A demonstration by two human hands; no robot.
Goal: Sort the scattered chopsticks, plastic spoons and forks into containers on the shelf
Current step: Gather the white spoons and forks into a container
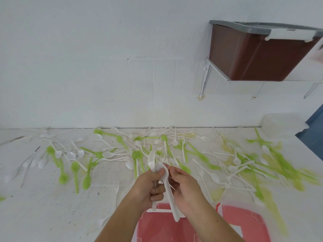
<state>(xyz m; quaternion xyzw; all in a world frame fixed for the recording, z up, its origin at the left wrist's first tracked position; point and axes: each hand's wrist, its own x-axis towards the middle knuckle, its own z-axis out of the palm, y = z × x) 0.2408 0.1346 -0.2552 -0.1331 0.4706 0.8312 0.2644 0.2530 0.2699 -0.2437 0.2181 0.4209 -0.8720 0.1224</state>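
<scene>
My left hand [150, 186] grips a bundle of white plastic forks [152, 161], tines pointing up, over the near middle of the white counter [43, 206]. My right hand [183, 187] holds a white utensil [168, 191] by its handle, right against the bundle. Several white and green plastic spoons and forks [108, 154] lie scattered across the counter. A brown container with a grey lid [253, 55] sits on the wall shelf [227, 79] at the upper right.
A red-lidded clear box [244, 224] sits at the counter's near edge below my hands. A translucent white container [279, 121] stands at the back right by the wall. Something blue [314, 130] is at the right edge.
</scene>
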